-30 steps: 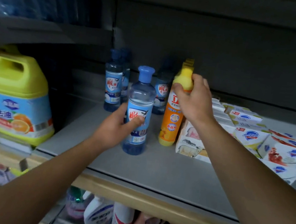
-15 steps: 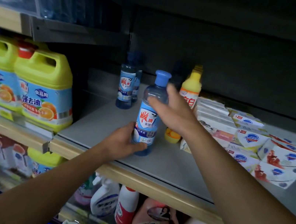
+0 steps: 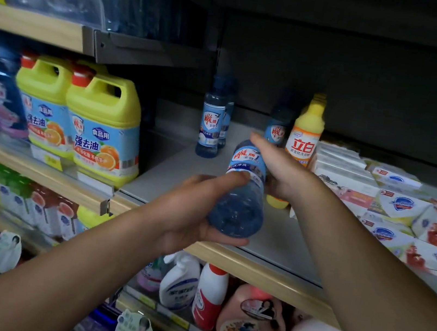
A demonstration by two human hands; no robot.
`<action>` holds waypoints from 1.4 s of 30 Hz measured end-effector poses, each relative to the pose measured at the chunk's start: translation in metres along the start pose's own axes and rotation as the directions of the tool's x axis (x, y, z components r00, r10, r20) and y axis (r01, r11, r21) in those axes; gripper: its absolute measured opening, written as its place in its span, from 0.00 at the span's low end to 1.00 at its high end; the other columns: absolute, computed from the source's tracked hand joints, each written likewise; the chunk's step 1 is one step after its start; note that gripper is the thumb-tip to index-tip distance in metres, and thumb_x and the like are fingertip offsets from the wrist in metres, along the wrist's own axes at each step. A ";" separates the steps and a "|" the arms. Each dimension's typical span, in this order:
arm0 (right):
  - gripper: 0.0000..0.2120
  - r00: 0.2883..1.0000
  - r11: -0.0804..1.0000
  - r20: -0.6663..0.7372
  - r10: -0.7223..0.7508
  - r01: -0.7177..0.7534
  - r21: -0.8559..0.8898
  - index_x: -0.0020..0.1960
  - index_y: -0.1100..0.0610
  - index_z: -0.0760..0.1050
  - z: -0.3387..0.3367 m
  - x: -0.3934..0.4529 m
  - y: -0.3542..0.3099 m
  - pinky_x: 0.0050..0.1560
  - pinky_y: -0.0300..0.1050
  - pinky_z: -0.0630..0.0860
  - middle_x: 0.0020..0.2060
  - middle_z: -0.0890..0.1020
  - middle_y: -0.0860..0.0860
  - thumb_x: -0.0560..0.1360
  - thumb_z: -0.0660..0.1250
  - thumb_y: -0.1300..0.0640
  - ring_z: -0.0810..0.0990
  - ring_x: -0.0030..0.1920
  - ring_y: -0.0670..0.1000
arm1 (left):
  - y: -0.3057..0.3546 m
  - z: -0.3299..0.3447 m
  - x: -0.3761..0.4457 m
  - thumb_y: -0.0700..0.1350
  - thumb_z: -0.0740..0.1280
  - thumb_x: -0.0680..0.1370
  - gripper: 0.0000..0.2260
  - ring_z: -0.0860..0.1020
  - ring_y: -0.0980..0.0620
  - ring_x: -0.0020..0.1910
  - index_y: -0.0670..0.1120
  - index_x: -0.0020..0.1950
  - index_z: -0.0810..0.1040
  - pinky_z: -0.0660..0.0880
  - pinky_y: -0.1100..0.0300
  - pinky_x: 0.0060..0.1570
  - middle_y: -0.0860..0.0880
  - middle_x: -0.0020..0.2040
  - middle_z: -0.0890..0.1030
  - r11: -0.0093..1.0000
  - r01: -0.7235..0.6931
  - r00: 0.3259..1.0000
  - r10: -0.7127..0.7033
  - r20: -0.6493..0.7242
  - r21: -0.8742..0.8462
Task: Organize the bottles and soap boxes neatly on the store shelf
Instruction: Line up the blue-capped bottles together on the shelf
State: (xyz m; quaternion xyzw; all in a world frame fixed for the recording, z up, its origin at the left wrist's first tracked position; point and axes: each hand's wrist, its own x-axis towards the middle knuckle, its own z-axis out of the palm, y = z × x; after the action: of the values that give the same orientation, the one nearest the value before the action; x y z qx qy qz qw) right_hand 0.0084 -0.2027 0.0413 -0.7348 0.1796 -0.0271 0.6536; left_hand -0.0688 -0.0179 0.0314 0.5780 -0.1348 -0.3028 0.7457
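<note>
A clear blue bottle (image 3: 241,197) with a blue and white label is tilted, its base toward me and lifted off the grey shelf (image 3: 281,232). My left hand (image 3: 190,212) grips its lower body. My right hand (image 3: 279,169) holds its upper part, hiding the cap. Behind them stand an orange and yellow bottle (image 3: 304,133) and another blue bottle (image 3: 276,128). Two more blue bottles (image 3: 211,124) stand at the back left. White soap boxes (image 3: 400,205) lie stacked and scattered on the right.
Large yellow jugs (image 3: 100,126) fill the neighbouring shelf on the left. Spray bottles and refill jugs (image 3: 208,292) stand on the shelf below. An upper shelf (image 3: 97,40) overhangs on the left. Bare grey shelf surface lies between the back bottles and the front edge.
The blue bottle stood upright on the shelf; now it is lifted and tipped over in both hands. My right hand left the orange bottle and took the blue bottle's top.
</note>
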 end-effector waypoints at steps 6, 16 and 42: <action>0.27 0.983 0.995 0.154 0.100 -0.098 -0.018 0.56 0.55 0.80 0.005 0.001 0.019 0.54 0.53 0.81 0.49 0.86 0.57 0.70 0.69 0.34 0.85 0.49 0.55 | 0.004 -0.003 -0.008 0.55 0.65 0.77 0.19 0.84 0.41 0.40 0.42 0.61 0.77 0.83 0.48 0.37 0.39 0.45 0.84 0.982 0.134 0.990 -0.127 0.058 -0.130; 0.21 0.874 0.910 -0.267 -0.406 0.360 -0.205 0.49 0.52 0.75 0.014 -0.026 -0.020 0.35 0.43 0.79 0.44 0.83 0.50 0.67 0.71 0.37 0.84 0.39 0.50 | -0.036 -0.028 0.026 0.57 0.73 0.69 0.26 0.80 0.54 0.52 0.51 0.64 0.71 0.79 0.56 0.54 0.49 0.53 0.79 0.685 -0.288 0.880 0.465 -0.096 0.669; 0.19 0.873 0.858 -0.167 -0.459 0.387 -0.337 0.41 0.50 0.74 0.024 -0.029 -0.023 0.31 0.45 0.81 0.33 0.84 0.47 0.64 0.74 0.37 0.84 0.34 0.48 | -0.041 -0.034 0.025 0.59 0.73 0.70 0.23 0.84 0.54 0.43 0.53 0.61 0.72 0.82 0.50 0.45 0.52 0.46 0.84 0.717 -0.271 0.868 0.471 -0.158 0.642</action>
State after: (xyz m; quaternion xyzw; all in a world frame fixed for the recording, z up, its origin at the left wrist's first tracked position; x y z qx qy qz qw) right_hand -0.0063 -0.1692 0.0657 -0.8358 0.0924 -0.2332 0.4884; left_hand -0.0423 -0.0125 -0.0208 0.7842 -0.2192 0.0086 0.5804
